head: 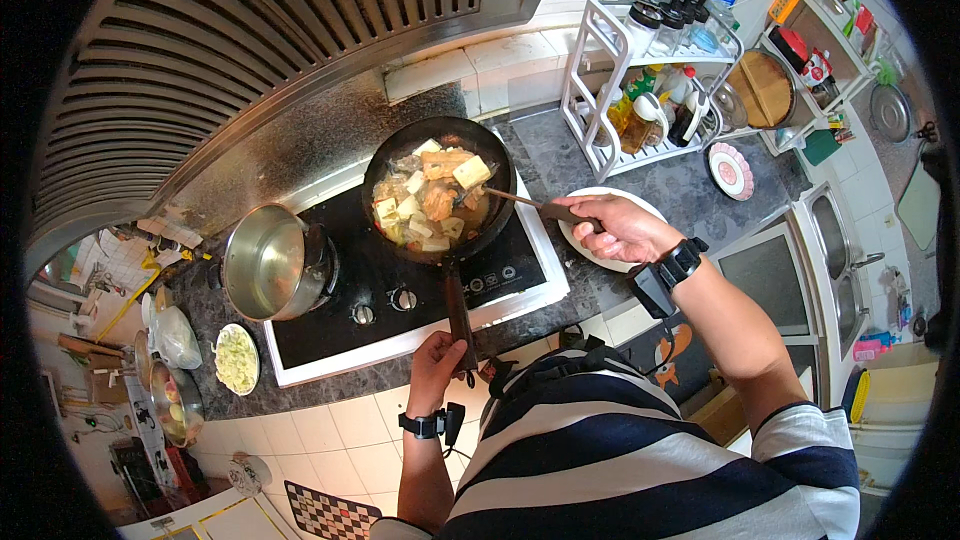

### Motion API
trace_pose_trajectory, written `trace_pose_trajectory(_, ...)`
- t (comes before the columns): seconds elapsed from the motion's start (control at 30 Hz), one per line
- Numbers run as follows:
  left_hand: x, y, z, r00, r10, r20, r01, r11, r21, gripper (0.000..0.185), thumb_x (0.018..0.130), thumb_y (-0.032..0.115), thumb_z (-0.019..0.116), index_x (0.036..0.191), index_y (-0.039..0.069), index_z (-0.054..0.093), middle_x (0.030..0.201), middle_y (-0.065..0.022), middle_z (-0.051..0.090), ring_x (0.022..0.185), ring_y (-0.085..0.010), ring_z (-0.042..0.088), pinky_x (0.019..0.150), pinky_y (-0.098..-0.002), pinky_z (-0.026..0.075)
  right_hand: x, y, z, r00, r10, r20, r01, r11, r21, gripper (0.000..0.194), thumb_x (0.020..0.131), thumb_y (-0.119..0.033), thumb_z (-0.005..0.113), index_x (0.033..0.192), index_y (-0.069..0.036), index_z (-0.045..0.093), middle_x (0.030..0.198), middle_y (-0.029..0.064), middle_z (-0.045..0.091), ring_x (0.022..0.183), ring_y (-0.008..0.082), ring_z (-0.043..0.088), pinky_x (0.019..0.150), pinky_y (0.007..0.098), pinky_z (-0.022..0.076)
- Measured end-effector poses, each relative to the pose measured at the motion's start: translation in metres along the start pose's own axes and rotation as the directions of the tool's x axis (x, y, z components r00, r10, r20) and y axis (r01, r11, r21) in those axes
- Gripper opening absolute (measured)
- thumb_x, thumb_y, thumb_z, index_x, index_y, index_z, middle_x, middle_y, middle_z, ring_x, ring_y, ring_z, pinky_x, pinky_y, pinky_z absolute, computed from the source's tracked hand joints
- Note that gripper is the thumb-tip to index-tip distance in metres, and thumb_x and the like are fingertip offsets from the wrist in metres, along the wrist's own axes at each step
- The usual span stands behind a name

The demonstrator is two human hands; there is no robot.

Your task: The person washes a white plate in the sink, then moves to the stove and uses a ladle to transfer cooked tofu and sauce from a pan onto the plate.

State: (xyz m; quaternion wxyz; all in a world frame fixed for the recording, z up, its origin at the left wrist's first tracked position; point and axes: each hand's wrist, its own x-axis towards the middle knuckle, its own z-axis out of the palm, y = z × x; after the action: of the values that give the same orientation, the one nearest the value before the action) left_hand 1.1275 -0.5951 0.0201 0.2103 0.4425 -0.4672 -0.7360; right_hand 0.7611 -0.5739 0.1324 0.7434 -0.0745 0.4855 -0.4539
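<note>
A dark wok (501, 219) sits on the right burner of a black gas hob (315, 345). Pale tofu cubes (472, 172), browned pieces (439, 200) and other food lie in brownish liquid inside it. My left hand (439, 360) grips the end of the wok's long handle (457, 300), the thumb on top. In my right hand (619, 227) is the dark grip of a cooking utensil (517, 198). Its thin shaft reaches over the wok's right rim, and its head is hidden in the food. Partly under my right hand, a white plate (600, 259) rests on the counter.
An open steel pot (264, 262) stands on the left burner. Left of the hob sits a plate of chopped pale-green vegetable (237, 360). A white rack (592, 109) with bottles and jars stands back right, near a pink-rimmed plate (730, 171). The range hood (225, 37) overhangs the upper left.
</note>
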Motion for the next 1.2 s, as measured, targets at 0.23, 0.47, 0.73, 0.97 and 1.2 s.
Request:
trace_pose_trajectory(0.23, 0.001, -0.001, -0.003, 1.000, 0.016, 0.020, -0.016, 0.999, 0.028, 0.016, 0.096, 0.018, 0.064, 0.096, 0.003, 0.059, 0.076, -0.0040, 0.065, 0.060, -0.0086, 0.056, 0.054, -0.0216, 0.043, -0.019, -0.012, 0.021, 0.997, -0.070, -0.022, 0.069, 0.997, -0.034, 0.042, 0.105, -0.011, 0.036, 0.146, -0.006, 0.036, 0.077, 0.0037, 0.052, 0.048, 0.0033, 0.033, 0.037, 0.0162, 0.0269)
trace_pose_trajectory(0.47, 0.002, -0.006, -0.005, 0.998, 0.031, 0.047, -0.031, 1.000, 0.002, 0.019, 0.096, 0.024, 0.066, 0.096, 0.006, 0.058, 0.071, -0.0006, 0.060, 0.057, -0.0078, 0.053, 0.051, -0.0233, 0.043, -0.030, -0.011, 0.046, 0.991, -0.134, 0.008, 0.134, 0.991, 0.028, 0.043, 0.104, -0.009, 0.037, 0.147, -0.005, 0.035, 0.077, 0.0043, 0.053, 0.047, 0.0032, 0.033, 0.038, 0.0156, 0.0272)
trace_pose_trajectory(0.73, 0.005, -0.007, -0.006, 0.997, 0.028, 0.067, -0.026, 0.999, -0.030, 0.022, 0.097, 0.027, 0.064, 0.095, 0.006, 0.057, 0.070, -0.0009, 0.061, 0.057, -0.0080, 0.054, 0.051, -0.0230, 0.043, 0.004, 0.030, 0.038, 0.995, -0.093, -0.047, 0.096, 0.994, 0.057, 0.042, 0.105, -0.013, 0.036, 0.147, -0.009, 0.036, 0.076, 0.0027, 0.051, 0.048, 0.0047, 0.033, 0.039, 0.0168, 0.0279)
trace_pose_trajectory(0.97, 0.006, -0.009, -0.010, 0.994, 0.040, 0.106, -0.043, 0.999, 0.032, 0.023, 0.099, 0.028, 0.061, 0.097, 0.005, 0.057, 0.069, -0.0026, 0.062, 0.057, -0.0088, 0.057, 0.050, -0.0226, 0.043, 0.013, 0.060, 0.036, 0.991, -0.084, -0.107, 0.093, 0.992, 0.089, 0.041, 0.105, -0.012, 0.036, 0.146, -0.010, 0.036, 0.076, 0.0022, 0.049, 0.049, 0.0046, 0.033, 0.039, 0.0169, 0.0265)
trace_pose_trajectory(1.2, 0.007, -0.015, -0.015, 0.992, 0.003, 0.129, -0.004, 1.000, 0.008, 0.023, 0.100, 0.027, 0.060, 0.099, 0.004, 0.058, 0.075, -0.0037, 0.064, 0.057, -0.0085, 0.055, 0.051, -0.0219, 0.042, 0.008, 0.067, 0.053, 0.980, -0.147, -0.136, 0.154, 0.987, 0.043, 0.045, 0.104, -0.012, 0.037, 0.149, -0.011, 0.034, 0.077, 0.0022, 0.049, 0.046, 0.0036, 0.031, 0.036, 0.0168, 0.0251)
